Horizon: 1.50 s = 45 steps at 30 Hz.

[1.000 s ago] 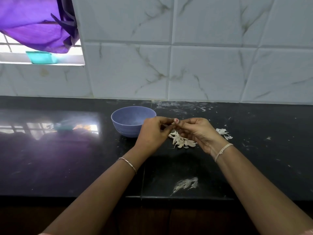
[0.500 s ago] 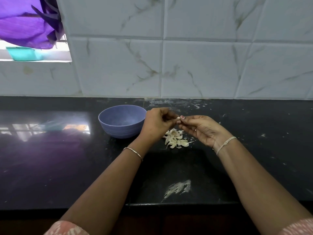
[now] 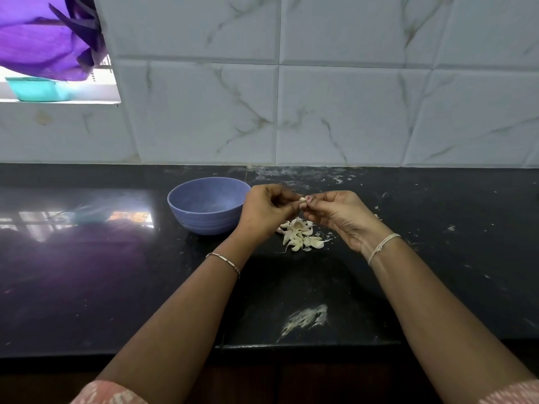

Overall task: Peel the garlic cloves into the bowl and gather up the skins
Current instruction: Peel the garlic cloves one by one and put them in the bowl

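1. The left hand (image 3: 267,211) is raised just above the glossy black stone tabletop (image 3: 116,287) with its fingers curled inward. Its grip is closed to a fingertip pinch on a small pale garlic clove (image 3: 302,200).
2. The right hand (image 3: 341,217) meets it from the other side, palm turned partly upward. Its grip is also narrowed to a pinch, with thumb and forefinger on the same clove and the other fingers loosely curled.
3. The clove is held in the air between the two hands, above the heap below and to the right of the bowl's rim.
4. A small heap of pale garlic cloves and papery skins (image 3: 300,236) lies on the tabletop under the hands, just beside the bowl on its right. I cannot tell which pieces are peeled.
5. The round matte lavender bowl (image 3: 201,221), ribbed on its lower wall, stands upright on the tabletop. The left hand overlaps its right edge in this view, and I cannot tell whether they touch.
6. A thin metal bracelet (image 3: 224,260) circles the left wrist and a pale thread band (image 3: 382,243) the right.
7. A white powdery smear (image 3: 306,317) marks the tabletop near its front edge.
8. A white marble-patterned tiled wall (image 3: 335,112) rises behind, and at the upper left a teal container (image 3: 35,88) sits on a ledge under a purple cloth (image 3: 43,39).
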Available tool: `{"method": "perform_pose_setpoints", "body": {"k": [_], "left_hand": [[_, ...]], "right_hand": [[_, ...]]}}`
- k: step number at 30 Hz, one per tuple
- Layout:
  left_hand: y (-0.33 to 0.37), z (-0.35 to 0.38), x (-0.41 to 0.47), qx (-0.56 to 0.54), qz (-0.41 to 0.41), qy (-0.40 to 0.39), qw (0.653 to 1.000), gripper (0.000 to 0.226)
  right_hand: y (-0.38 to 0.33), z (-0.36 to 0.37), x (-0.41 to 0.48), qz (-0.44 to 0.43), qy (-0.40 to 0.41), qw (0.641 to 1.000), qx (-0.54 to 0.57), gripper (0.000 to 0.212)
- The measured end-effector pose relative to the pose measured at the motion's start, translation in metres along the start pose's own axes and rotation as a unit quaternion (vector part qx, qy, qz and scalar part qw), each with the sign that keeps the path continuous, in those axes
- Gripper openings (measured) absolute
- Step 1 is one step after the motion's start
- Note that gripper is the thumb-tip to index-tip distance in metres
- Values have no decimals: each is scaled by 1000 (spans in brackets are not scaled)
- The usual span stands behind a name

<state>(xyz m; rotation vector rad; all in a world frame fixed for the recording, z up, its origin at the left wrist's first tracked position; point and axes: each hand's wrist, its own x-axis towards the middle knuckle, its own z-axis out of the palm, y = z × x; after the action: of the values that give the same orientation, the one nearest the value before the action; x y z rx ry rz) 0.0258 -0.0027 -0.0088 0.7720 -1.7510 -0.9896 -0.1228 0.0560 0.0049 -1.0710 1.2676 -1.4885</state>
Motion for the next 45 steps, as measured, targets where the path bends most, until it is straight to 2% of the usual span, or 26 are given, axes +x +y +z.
{"method": "perform_pose_setpoints", "body": {"k": [5, 10, 19, 30, 45], "left_hand": [[0, 1, -2, -61, -61, -16, 996, 14], [0, 4, -5, -114, -76, -18, 990, 14], [2, 7, -7, -110, -65, 21, 992, 16], [4, 5, -8, -242, -120, 9, 963, 9], [4, 7, -6, -210, -119, 10, 970, 9]], "right_hand": [[1, 0, -1, -29, 14, 999, -28, 4], [7, 4, 1, -81, 52, 992, -85, 11], [10, 6, 3, -80, 28, 994, -66, 11], [7, 8, -3, -97, 7, 993, -71, 10], [7, 11, -1, -148, 103, 969, -170, 7]]}}
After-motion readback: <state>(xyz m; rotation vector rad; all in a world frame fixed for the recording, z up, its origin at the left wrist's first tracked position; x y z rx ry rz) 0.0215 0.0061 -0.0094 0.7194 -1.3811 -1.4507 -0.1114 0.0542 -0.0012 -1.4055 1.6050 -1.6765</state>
